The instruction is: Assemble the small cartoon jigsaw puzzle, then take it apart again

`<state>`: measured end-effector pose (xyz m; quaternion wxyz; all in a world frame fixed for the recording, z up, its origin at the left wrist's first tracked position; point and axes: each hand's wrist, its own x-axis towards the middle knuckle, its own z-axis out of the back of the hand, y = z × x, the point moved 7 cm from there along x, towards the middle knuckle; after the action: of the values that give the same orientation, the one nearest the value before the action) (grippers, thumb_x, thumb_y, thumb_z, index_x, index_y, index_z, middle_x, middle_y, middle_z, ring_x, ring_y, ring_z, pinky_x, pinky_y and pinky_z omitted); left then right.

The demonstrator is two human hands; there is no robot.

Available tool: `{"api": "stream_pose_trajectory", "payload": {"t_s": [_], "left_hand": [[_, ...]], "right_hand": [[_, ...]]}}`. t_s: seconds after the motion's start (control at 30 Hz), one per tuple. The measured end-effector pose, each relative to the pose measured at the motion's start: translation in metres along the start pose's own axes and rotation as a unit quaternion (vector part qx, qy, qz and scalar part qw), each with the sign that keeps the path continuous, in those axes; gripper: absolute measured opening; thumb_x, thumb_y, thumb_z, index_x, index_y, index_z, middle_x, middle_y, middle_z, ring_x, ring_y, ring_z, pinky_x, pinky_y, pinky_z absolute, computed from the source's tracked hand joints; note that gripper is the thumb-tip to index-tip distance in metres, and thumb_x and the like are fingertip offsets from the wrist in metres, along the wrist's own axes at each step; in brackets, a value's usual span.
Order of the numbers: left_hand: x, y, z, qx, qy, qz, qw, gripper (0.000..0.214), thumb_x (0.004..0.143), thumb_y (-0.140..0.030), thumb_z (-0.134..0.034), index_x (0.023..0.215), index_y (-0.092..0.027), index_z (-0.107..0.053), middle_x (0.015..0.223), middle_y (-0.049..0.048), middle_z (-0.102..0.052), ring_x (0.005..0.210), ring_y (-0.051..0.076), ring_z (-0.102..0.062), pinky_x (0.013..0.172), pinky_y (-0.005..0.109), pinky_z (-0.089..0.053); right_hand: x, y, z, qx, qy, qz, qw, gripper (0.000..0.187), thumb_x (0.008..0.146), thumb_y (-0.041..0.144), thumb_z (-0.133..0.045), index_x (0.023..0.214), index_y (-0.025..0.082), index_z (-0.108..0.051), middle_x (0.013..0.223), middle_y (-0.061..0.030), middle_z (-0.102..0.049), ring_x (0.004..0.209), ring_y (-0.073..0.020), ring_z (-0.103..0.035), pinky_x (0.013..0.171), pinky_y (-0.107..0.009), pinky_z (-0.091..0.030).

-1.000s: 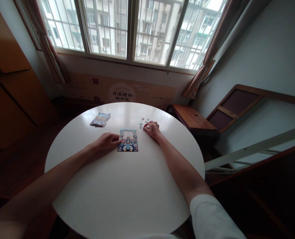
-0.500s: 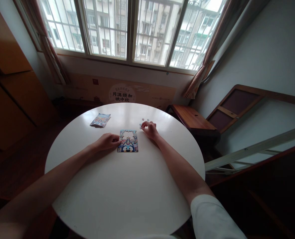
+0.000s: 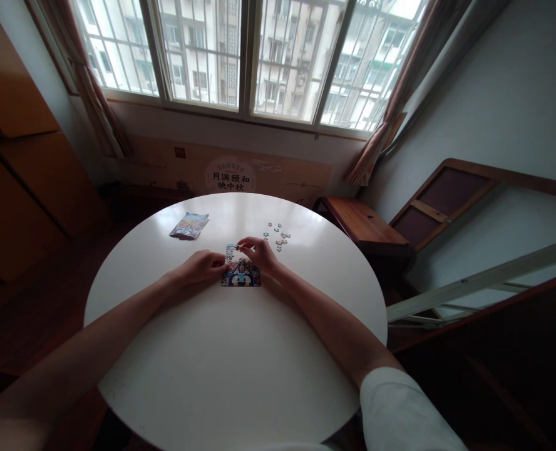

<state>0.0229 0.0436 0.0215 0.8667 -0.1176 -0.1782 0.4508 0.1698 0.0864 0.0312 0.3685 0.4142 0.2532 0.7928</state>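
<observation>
A small jigsaw puzzle [image 3: 241, 277] lies on the white table, showing a blue cartoon face at its lower part and a gap toward its top. My left hand [image 3: 206, 264] rests at the puzzle's left edge with fingers curled, its fingertips touching the border. Over the upper part of the puzzle, my right hand [image 3: 258, 252] pinches a small puzzle piece [image 3: 238, 247] between thumb and forefinger. That hand covers the upper right of the puzzle. Several loose puzzle pieces [image 3: 282, 236] lie apart from one another, beyond and to the right of my right hand.
The round white table [image 3: 240, 363] carries a colourful printed packet [image 3: 190, 226] at its back left. A wooden stool or small bench [image 3: 367, 220] stands behind the table on the right. Barred windows [image 3: 245, 56] fill the far wall.
My right hand has moved left from the loose pieces to the puzzle's upper part, carrying a puzzle piece. More loose pieces show now. My left hand has stayed in place.
</observation>
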Motion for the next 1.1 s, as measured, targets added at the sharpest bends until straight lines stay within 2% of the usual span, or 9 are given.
{"api": "stream_pose_trajectory", "payload": {"t_s": [0.3, 0.6, 0.77, 0.93, 1.1], "left_hand": [[-0.0014, -0.0004, 0.0012, 0.009, -0.004, 0.005, 1.0, 0.044, 0.084, -0.049, -0.046, 0.058, -0.014, -0.05, 0.051, -0.0049, -0.039, 0.051, 0.006, -0.031, 0.05, 0.023, -0.019], [-0.0009, -0.0012, 0.0023, 0.0, -0.012, 0.001, 1.0, 0.043, 0.083, -0.048, -0.047, 0.057, -0.014, -0.052, 0.05, -0.0047, -0.04, 0.05, 0.007, -0.029, 0.05, 0.023, -0.018], [-0.0005, 0.0001, 0.0015, -0.001, -0.013, 0.002, 1.0, 0.044, 0.084, -0.049, -0.046, 0.058, -0.014, -0.051, 0.05, -0.0049, -0.039, 0.05, 0.007, -0.03, 0.05, 0.023, -0.018], [-0.0005, 0.0001, 0.0018, -0.018, -0.016, -0.004, 1.0, 0.043, 0.082, -0.048, -0.047, 0.057, -0.014, -0.051, 0.049, -0.0051, -0.038, 0.05, 0.007, -0.029, 0.049, 0.022, -0.018], [-0.0012, -0.0036, 0.0027, -0.019, -0.002, 0.0, 1.0, 0.043, 0.084, -0.047, -0.046, 0.058, -0.013, -0.05, 0.05, -0.005, -0.037, 0.05, 0.006, -0.029, 0.05, 0.022, -0.019]], "right_hand": [[-0.008, 0.0082, -0.0089, -0.096, 0.029, 0.031, 0.994, 0.012, 0.078, 0.014, -0.066, 0.077, 0.023, -0.074, 0.081, -0.0001, -0.073, 0.079, -0.0167, -0.06, 0.086, -0.033, -0.042], [-0.0101, 0.0085, -0.0086, -0.088, 0.033, 0.002, 0.996, 0.009, 0.078, 0.02, -0.069, 0.08, 0.027, -0.076, 0.079, -0.0015, -0.072, 0.086, -0.0196, -0.056, 0.086, -0.035, -0.039], [-0.0103, 0.0082, -0.0089, -0.092, 0.037, 0.008, 0.995, 0.008, 0.077, 0.02, -0.07, 0.078, 0.026, -0.075, 0.076, -0.002, -0.071, 0.087, -0.0204, -0.055, 0.085, -0.036, -0.04], [-0.011, 0.0084, -0.0104, -0.105, 0.044, 0.033, 0.993, 0.005, 0.078, 0.022, -0.07, 0.078, 0.026, -0.074, 0.083, -0.002, -0.07, 0.089, -0.0201, -0.054, 0.087, -0.037, -0.038], [-0.0093, 0.0058, -0.0079, -0.111, 0.022, 0.025, 0.993, 0.008, 0.08, 0.023, -0.066, 0.08, 0.024, -0.074, 0.086, -0.0032, -0.068, 0.089, -0.0201, -0.054, 0.086, -0.036, -0.038]]}}
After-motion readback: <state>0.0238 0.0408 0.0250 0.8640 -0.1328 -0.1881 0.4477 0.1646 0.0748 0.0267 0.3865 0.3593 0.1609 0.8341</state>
